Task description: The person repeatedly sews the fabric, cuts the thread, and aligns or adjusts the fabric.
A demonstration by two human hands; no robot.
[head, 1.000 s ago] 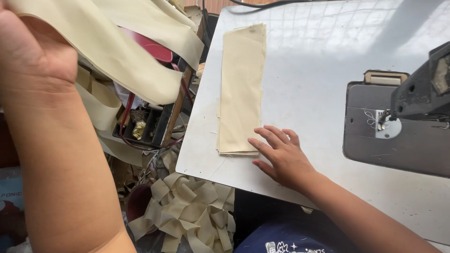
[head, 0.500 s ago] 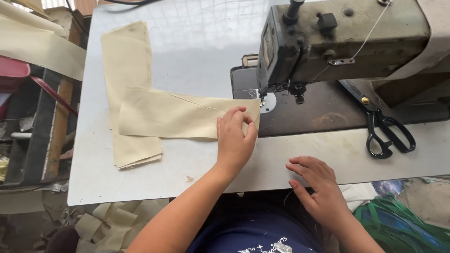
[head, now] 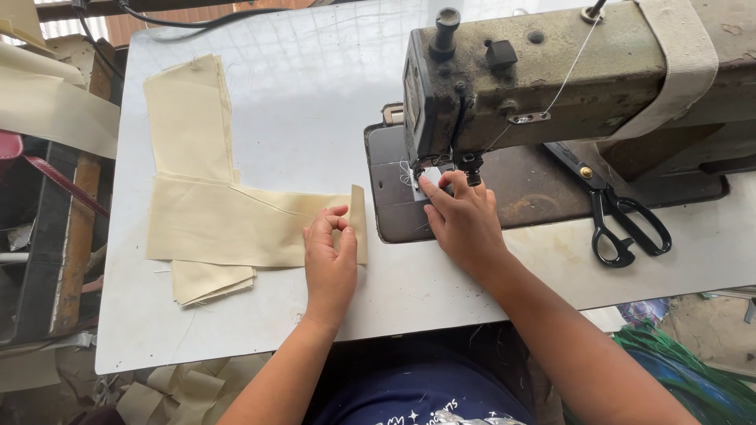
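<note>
A cream fabric strip (head: pixel 236 228) lies crosswise over a stack of cream fabric pieces (head: pixel 189 126) on the white table (head: pixel 315 102). My left hand (head: pixel 331 256) rests on the strip's right end, fingers pinching its upturned edge. My right hand (head: pixel 463 220) reaches to the presser foot (head: pixel 441 175) of the worn industrial sewing machine (head: pixel 567 71), with fingertips on the needle plate and nothing held that I can see.
Black scissors (head: pixel 626 224) lie on the machine bed at the right. More cream strips hang at the far left (head: pixel 47 110), and scraps (head: pixel 189 389) lie on the floor below the table edge. A dark wooden rack (head: pixel 55 236) stands left of the table.
My right hand moved from the table's front edge up to the presser foot. My left hand slid back along the strip and now pinches its end. The view shifted slightly.
</note>
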